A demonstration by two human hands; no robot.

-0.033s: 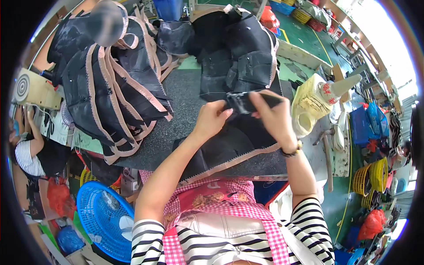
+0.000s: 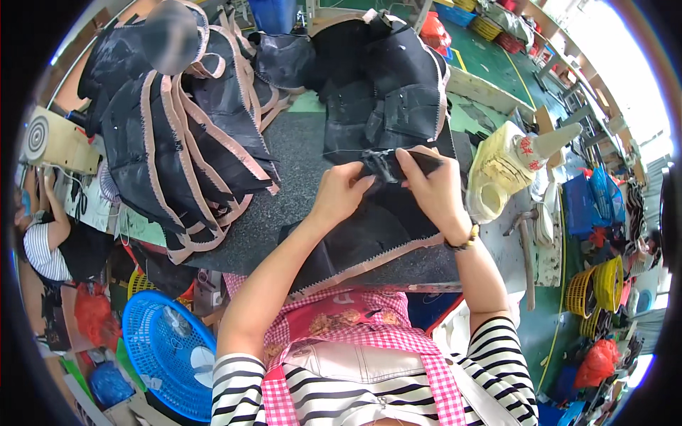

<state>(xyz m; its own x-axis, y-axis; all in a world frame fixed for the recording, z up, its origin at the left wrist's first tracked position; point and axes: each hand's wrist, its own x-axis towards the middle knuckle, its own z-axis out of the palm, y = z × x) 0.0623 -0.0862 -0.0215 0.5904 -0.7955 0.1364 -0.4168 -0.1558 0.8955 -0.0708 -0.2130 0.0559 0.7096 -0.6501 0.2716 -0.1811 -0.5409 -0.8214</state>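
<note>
Black material (image 2: 381,167) is pinched by the left hand (image 2: 339,193) and the right hand (image 2: 436,193) above a pale-edged black panel (image 2: 362,238).

We find the scene brightly lit, with white glare washing out the window (image 2: 629,53) at far right. The black pieces (image 2: 352,67) lose detail in their dark tones. A round blur hides part of the left pile (image 2: 163,135), and we see the edges bend toward a black rim.
</note>
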